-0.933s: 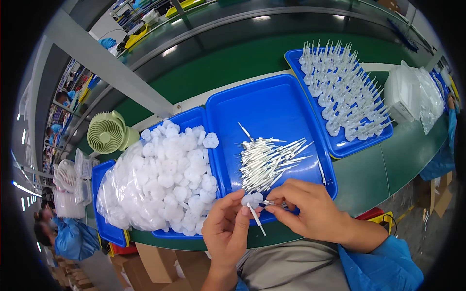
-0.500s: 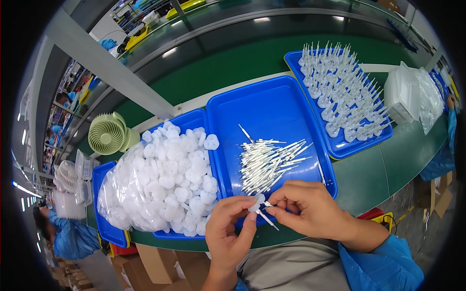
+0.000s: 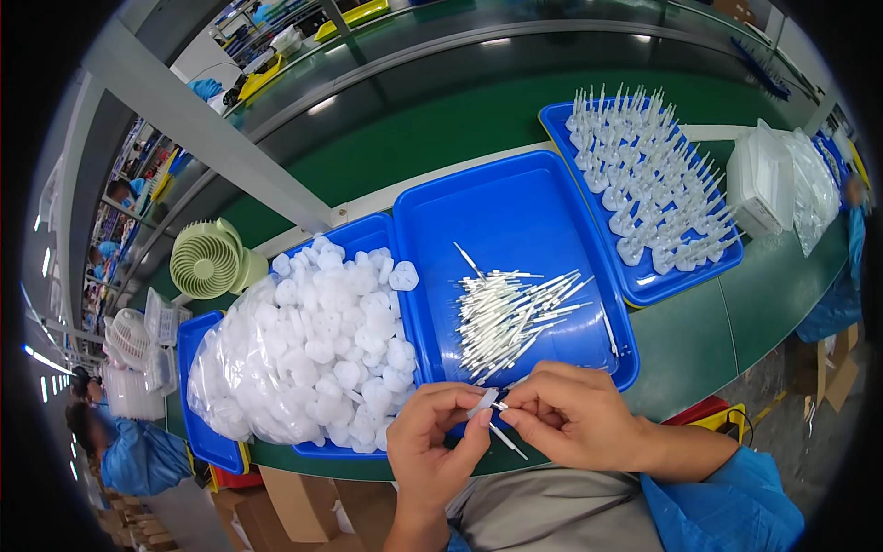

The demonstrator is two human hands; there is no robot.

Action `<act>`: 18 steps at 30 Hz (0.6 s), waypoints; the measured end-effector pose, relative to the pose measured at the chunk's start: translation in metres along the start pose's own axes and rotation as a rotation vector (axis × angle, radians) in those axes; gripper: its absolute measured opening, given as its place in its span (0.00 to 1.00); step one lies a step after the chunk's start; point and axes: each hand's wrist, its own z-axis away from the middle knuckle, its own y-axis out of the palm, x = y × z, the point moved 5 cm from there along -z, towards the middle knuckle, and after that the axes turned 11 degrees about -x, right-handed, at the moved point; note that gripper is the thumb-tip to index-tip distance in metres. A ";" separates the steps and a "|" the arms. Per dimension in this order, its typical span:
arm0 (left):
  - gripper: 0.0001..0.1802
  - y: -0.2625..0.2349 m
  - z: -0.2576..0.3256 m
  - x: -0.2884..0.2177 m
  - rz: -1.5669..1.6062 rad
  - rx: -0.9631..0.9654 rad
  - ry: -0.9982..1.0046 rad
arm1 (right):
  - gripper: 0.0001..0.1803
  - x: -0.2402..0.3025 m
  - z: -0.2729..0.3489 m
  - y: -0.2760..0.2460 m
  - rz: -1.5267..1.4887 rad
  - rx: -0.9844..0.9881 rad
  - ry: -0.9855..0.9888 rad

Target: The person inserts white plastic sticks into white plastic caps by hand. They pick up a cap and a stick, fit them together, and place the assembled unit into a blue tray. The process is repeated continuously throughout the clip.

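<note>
Over the near edge of the middle blue tray (image 3: 441, 212), my two hands meet. My left hand (image 3: 437, 442) pinches a translucent white plastic disc (image 3: 485, 402) between thumb and fingers. My right hand (image 3: 575, 414) is closed, its thumb and forefinger on a thin white stick whose end touches the disc; most of it is hidden by the fingers. A second white stick (image 3: 509, 442) slants down below the disc, and I cannot tell what holds it. Beyond the hands, a heap of thin white sticks (image 3: 515, 317) lies in the tray.
On the left, a heap of translucent discs (image 3: 340, 345) spills from a clear bag (image 3: 235, 368) on blue trays. At far right, a blue tray (image 3: 559, 129) holds rows of discs with upright sticks (image 3: 648, 179). A green fan (image 3: 207, 262) and white plastic boxes (image 3: 759, 184) stand nearby.
The disc has turned more edge-on in my left hand. My right hand has shifted slightly, its stick end now against the disc. The view has tilted a little.
</note>
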 end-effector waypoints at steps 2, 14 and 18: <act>0.13 0.000 -0.001 0.004 -0.007 -0.003 0.006 | 0.07 -0.001 0.002 0.003 0.069 -0.033 -0.081; 0.12 0.002 -0.003 0.000 -0.131 0.053 0.104 | 0.07 0.000 -0.007 0.009 0.157 -0.036 -0.201; 0.14 0.000 -0.005 -0.001 -0.020 0.104 0.251 | 0.09 0.000 -0.002 0.009 0.148 -0.057 -0.201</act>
